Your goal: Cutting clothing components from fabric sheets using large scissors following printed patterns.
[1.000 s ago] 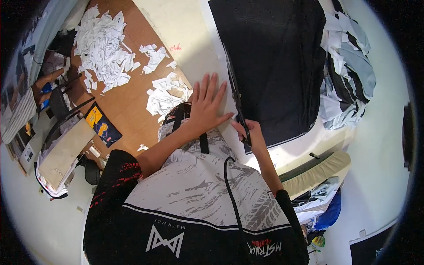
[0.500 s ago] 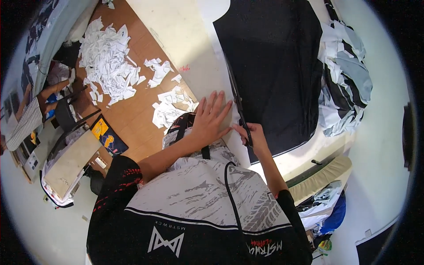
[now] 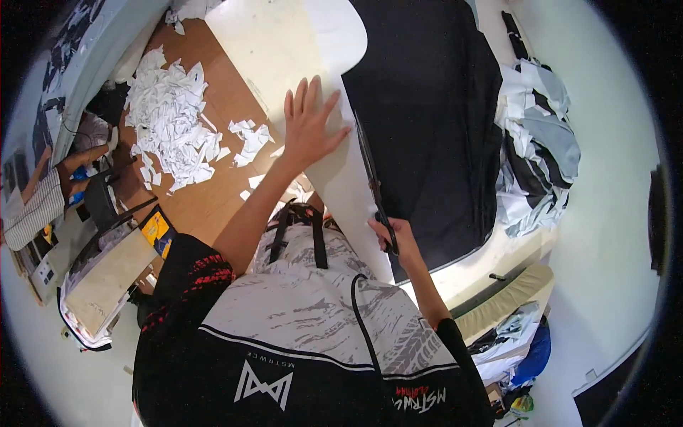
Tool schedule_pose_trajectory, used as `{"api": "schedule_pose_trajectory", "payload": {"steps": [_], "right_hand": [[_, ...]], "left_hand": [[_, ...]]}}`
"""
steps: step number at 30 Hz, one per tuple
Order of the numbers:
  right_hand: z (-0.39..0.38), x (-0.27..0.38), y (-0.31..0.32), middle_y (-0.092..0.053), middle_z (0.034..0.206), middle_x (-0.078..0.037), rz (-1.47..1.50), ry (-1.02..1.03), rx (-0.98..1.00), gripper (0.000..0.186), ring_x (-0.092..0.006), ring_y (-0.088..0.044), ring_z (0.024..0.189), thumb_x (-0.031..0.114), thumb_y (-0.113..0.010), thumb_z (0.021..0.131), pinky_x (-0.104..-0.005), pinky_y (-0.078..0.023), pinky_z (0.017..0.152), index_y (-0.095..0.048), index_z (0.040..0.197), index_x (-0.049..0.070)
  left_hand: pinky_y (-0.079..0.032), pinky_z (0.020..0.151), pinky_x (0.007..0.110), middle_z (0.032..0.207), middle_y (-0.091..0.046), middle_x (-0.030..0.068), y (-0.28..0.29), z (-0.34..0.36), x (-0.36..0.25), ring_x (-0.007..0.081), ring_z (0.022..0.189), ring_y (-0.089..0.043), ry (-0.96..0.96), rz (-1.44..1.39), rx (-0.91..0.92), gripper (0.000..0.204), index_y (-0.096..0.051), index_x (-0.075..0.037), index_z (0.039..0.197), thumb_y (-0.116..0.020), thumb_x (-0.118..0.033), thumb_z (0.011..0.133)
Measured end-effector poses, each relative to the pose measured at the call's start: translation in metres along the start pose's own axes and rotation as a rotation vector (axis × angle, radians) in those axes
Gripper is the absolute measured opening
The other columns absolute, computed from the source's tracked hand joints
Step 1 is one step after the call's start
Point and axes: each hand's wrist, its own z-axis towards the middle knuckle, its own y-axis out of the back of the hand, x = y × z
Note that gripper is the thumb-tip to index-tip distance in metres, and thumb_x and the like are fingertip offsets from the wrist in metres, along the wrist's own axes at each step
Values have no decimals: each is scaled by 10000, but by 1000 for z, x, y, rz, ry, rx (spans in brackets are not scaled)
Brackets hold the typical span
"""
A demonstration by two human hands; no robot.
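Note:
Black cloth (image 3: 434,128) lies spread over the table, bordered on its left by a strip of white material (image 3: 331,192). In my right hand (image 3: 398,238) are the handles of large dark scissors (image 3: 373,178). Their long blades point away from me along the left edge of the black cloth. My left hand (image 3: 311,128) rests palm down on the white strip, fingers spread, left of the blades and holding nothing. Whether the blades are parted I cannot tell.
White scraps (image 3: 171,121) are heaped on the brown floor (image 3: 220,78) at the left. A pile of grey, white and black cloth (image 3: 537,149) sits to the right of the black cloth. Nearer, at the right, is a cream padded board (image 3: 509,299). A person in stripes (image 3: 39,203) is at far left.
My left hand has moved forward and left, away from the scissor handles, up along the white strip. My right hand keeps hold of the scissors. The whole view has shifted slightly.

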Motion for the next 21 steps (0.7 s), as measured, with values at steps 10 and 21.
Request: {"api": "schedule_pose_trajectory", "payload": {"steps": [10, 21], "right_hand": [[-1, 16, -3, -554, 577, 23, -56, -41, -47, 410, -69, -502, 498, 402, -898, 870, -245, -372, 504, -699, 739, 68], [20, 45, -15, -575, 601, 31, -189, -50, -89, 348, -54, -514, 512, 344, -881, 903, -235, -385, 505, -715, 783, 63]], "left_hand": [[-128, 1271, 640, 1704, -295, 226, 6, -1, -2, 448, 1589, -218, 29, 0, 59, 803, -577, -200, 1532, -771, -563, 843], [-130, 1265, 654, 1714, -283, 234, 11, -1, -4, 455, 1600, -212, 39, -10, 99, 831, -547, -195, 1558, -766, -567, 848]]}}
